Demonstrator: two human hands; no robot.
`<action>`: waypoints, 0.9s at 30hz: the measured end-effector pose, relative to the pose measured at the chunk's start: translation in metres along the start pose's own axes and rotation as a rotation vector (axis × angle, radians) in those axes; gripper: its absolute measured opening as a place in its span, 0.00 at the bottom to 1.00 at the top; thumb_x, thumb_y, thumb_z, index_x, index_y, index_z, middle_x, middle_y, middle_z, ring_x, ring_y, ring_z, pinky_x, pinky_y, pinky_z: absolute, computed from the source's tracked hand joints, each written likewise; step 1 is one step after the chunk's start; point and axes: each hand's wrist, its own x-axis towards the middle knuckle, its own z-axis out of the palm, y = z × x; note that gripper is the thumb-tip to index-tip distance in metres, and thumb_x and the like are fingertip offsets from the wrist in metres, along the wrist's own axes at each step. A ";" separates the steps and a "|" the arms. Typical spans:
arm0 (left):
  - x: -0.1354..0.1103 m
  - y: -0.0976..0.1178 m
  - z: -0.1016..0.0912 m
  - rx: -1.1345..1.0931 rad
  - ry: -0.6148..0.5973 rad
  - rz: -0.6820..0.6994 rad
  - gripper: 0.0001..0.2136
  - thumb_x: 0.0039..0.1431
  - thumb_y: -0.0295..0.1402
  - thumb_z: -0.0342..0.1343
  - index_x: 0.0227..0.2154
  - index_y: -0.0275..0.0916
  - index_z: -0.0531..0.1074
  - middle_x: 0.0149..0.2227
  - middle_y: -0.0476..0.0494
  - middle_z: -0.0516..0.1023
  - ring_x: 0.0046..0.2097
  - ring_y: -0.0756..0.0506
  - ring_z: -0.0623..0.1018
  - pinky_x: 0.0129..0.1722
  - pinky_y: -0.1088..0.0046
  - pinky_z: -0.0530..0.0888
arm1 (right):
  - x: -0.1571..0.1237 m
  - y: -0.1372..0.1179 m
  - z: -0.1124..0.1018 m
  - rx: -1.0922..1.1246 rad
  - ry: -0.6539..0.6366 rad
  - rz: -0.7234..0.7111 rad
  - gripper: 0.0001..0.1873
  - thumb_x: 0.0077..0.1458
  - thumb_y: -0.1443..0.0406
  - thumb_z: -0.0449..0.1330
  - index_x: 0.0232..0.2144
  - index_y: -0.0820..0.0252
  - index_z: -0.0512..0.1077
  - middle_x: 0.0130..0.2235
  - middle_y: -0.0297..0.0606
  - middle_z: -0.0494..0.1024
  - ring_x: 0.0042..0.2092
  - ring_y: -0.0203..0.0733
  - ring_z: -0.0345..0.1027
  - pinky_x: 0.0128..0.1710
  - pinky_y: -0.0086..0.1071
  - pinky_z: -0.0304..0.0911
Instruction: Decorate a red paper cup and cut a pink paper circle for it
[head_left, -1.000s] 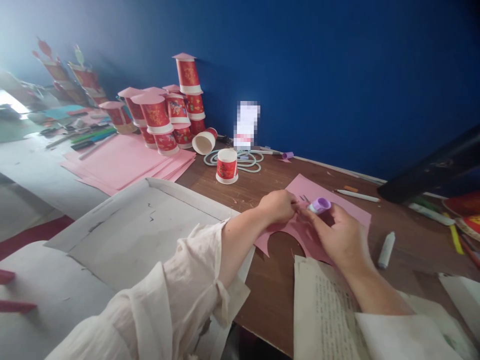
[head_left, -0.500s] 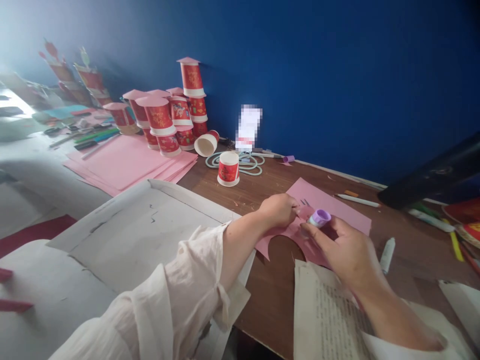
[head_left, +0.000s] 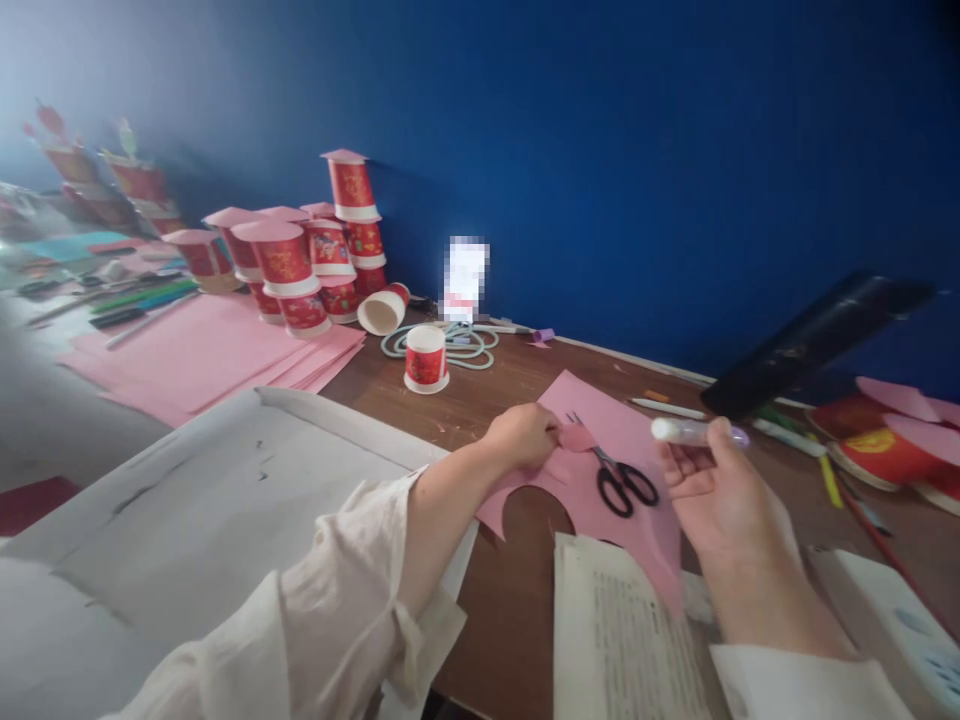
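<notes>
My left hand [head_left: 523, 437] is closed, pinching a small piece of pink paper [head_left: 577, 437] above a larger pink sheet [head_left: 645, 490] with curved cut-outs. In my right hand [head_left: 742, 500], held palm-up to the right, lies a glue stick [head_left: 684, 431] gripped between thumb and fingers; its pale end points left and its purple end right. Black-handled scissors [head_left: 618, 478] rest on the pink sheet between the two hands, with part of the blades behind the small piece. An upside-down red paper cup [head_left: 427, 362] stands beyond my left hand.
Stacked red cups with pink paper tops [head_left: 285, 260] stand at the back left, behind pink sheets [head_left: 195, 355]. Coiled cable [head_left: 480, 350] lies near the wall. White board [head_left: 300, 480] is at left, printed pages [head_left: 622, 620] in front, a black tube [head_left: 810, 345] at right.
My right hand has moved right, away from the small pink piece, and turned the glue stick sideways. The scissors are now uncovered. My left hand keeps its pinch; the view has shifted right.
</notes>
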 end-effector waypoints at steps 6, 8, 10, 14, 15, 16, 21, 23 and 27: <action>0.000 0.001 -0.001 0.060 0.006 0.015 0.13 0.59 0.33 0.49 0.25 0.39 0.77 0.33 0.43 0.78 0.34 0.46 0.74 0.32 0.73 0.65 | 0.041 -0.019 -0.030 0.427 0.136 0.220 0.16 0.68 0.55 0.50 0.43 0.58 0.72 0.33 0.37 0.81 0.32 0.36 0.79 0.20 0.23 0.70; -0.002 0.003 -0.001 0.048 0.003 0.003 0.13 0.60 0.34 0.49 0.25 0.39 0.77 0.35 0.43 0.79 0.33 0.47 0.73 0.30 0.73 0.63 | 0.051 -0.027 -0.042 0.594 0.112 0.322 0.18 0.68 0.55 0.49 0.48 0.59 0.71 0.33 0.38 0.81 0.29 0.37 0.78 0.16 0.23 0.68; -0.003 0.004 -0.001 0.042 0.010 -0.001 0.14 0.60 0.34 0.49 0.25 0.38 0.77 0.36 0.43 0.79 0.33 0.47 0.73 0.30 0.73 0.62 | 0.061 -0.036 -0.053 0.767 0.060 0.424 0.18 0.67 0.56 0.49 0.50 0.59 0.70 0.33 0.40 0.81 0.28 0.37 0.77 0.17 0.25 0.69; -0.004 0.004 -0.001 0.052 0.016 0.007 0.13 0.59 0.34 0.49 0.25 0.38 0.76 0.34 0.43 0.78 0.32 0.47 0.73 0.29 0.73 0.62 | 0.084 -0.049 -0.078 1.063 -0.094 0.619 0.13 0.59 0.69 0.56 0.45 0.57 0.74 0.34 0.38 0.80 0.30 0.37 0.77 0.21 0.28 0.73; -0.004 0.003 0.000 0.053 0.017 0.010 0.14 0.60 0.34 0.49 0.25 0.38 0.76 0.34 0.43 0.78 0.32 0.47 0.73 0.30 0.73 0.62 | 0.090 -0.051 -0.085 1.116 -0.121 0.660 0.13 0.56 0.71 0.57 0.42 0.56 0.74 0.34 0.37 0.79 0.30 0.37 0.76 0.21 0.27 0.73; -0.003 0.003 0.000 0.051 0.019 0.014 0.14 0.60 0.34 0.49 0.24 0.38 0.76 0.34 0.43 0.78 0.32 0.47 0.73 0.30 0.73 0.62 | 0.095 -0.051 -0.091 1.162 -0.140 0.694 0.12 0.53 0.73 0.57 0.39 0.56 0.75 0.32 0.36 0.79 0.28 0.36 0.75 0.20 0.26 0.72; -0.002 0.000 0.001 0.040 0.041 0.027 0.13 0.60 0.35 0.50 0.25 0.39 0.77 0.36 0.43 0.79 0.36 0.46 0.74 0.33 0.73 0.65 | 0.113 -0.048 -0.110 1.230 -0.147 0.761 0.13 0.48 0.75 0.55 0.35 0.61 0.74 0.33 0.37 0.78 0.28 0.34 0.73 0.23 0.26 0.73; -0.002 -0.001 0.002 0.054 0.049 0.033 0.14 0.60 0.35 0.50 0.25 0.39 0.76 0.35 0.43 0.79 0.35 0.46 0.74 0.34 0.73 0.65 | 0.114 -0.047 -0.111 1.205 -0.129 0.745 0.15 0.47 0.76 0.53 0.36 0.62 0.73 0.33 0.37 0.78 0.28 0.35 0.74 0.23 0.26 0.73; -0.004 0.001 0.000 0.068 0.047 0.042 0.14 0.61 0.35 0.49 0.24 0.39 0.76 0.33 0.44 0.78 0.34 0.47 0.74 0.33 0.74 0.65 | 0.106 -0.048 -0.105 1.095 -0.113 0.652 0.16 0.48 0.76 0.51 0.37 0.61 0.72 0.32 0.37 0.78 0.28 0.35 0.74 0.21 0.26 0.73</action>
